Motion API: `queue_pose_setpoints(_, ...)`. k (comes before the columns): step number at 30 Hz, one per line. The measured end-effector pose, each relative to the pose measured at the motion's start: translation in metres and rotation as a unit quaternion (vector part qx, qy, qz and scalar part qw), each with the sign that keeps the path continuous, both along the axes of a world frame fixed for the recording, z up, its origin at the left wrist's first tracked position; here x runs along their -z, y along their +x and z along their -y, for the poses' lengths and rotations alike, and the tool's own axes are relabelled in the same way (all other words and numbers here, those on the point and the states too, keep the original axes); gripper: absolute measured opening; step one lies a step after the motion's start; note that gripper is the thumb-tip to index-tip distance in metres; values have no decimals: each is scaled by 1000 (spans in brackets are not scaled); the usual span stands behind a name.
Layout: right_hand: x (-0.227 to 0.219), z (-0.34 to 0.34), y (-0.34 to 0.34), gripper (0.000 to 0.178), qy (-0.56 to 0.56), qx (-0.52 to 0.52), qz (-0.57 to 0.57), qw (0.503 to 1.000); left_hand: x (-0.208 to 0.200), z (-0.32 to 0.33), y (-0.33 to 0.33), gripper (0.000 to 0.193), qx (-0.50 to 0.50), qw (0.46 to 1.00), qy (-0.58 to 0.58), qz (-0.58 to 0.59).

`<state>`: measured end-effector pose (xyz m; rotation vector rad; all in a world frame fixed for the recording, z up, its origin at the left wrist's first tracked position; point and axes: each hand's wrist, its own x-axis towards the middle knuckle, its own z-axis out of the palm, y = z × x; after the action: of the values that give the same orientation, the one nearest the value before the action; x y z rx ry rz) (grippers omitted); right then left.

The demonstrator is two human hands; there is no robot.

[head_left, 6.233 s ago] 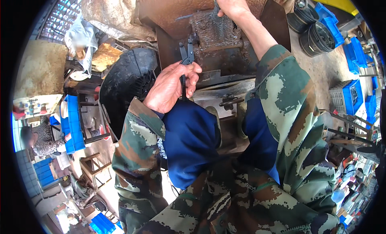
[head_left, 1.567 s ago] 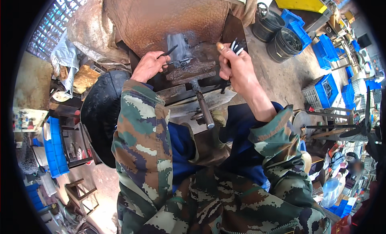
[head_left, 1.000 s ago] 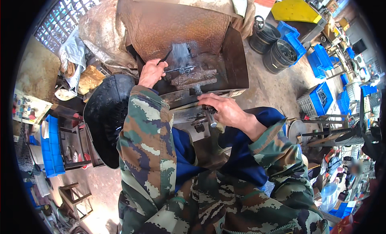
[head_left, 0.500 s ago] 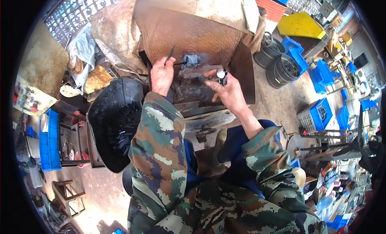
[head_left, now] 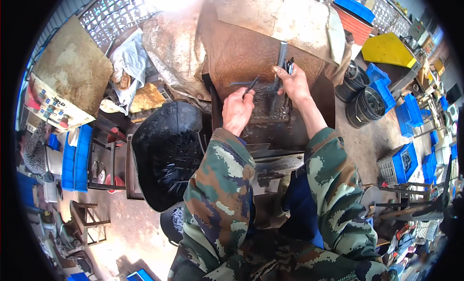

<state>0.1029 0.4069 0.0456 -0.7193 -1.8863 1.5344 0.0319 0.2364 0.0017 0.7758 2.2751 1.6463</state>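
My left hand (head_left: 236, 111) is closed, its fingers pinching a thin dark pointed rod (head_left: 252, 84) that slants up to the right. To its right, my right hand (head_left: 296, 84) grips a dark grey cylindrical bar (head_left: 282, 54) standing up past the fingers. A few slim black pieces (head_left: 290, 64) show beside the bar in the same hand; I cannot make out their kind. Both hands are over a dark, wet-looking work block (head_left: 266, 107) in a rusty metal-sided stand. A thin bluish-grey strip (head_left: 240, 83) lies behind the left fingers.
A brown, stained sheet (head_left: 256, 44) rises behind the block. Left of it sits a black tub (head_left: 166, 155) with dark pieces inside. At right stand black buckets (head_left: 366, 108) and blue crates (head_left: 405, 162). A wooden stool (head_left: 87, 223) is at lower left.
The view has shifted, moving the scene rightward. My right hand has turned the bar from end-on to lengthwise and raised it. My left hand still holds the thin rod.
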Motion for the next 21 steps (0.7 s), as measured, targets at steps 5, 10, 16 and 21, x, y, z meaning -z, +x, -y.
queue_pose_setpoints(5,2,-4,-6,22,19,-13,2,1000,-3,-1,-5,26,6,1000,2,-9)
queue_pose_setpoints(10,5,-5,-5,25,19,-8,-17,1000,-3,-7,2,24,34,999,-7,9)
queue_pose_setpoints(16,5,-3,-7,26,34,-12,-12,999,10,-6,-2,25,30,999,5,-34)
queue_pose_setpoints(21,4,-9,-6,25,40,-18,0,999,7,-11,2,24,43,998,-19,-31)
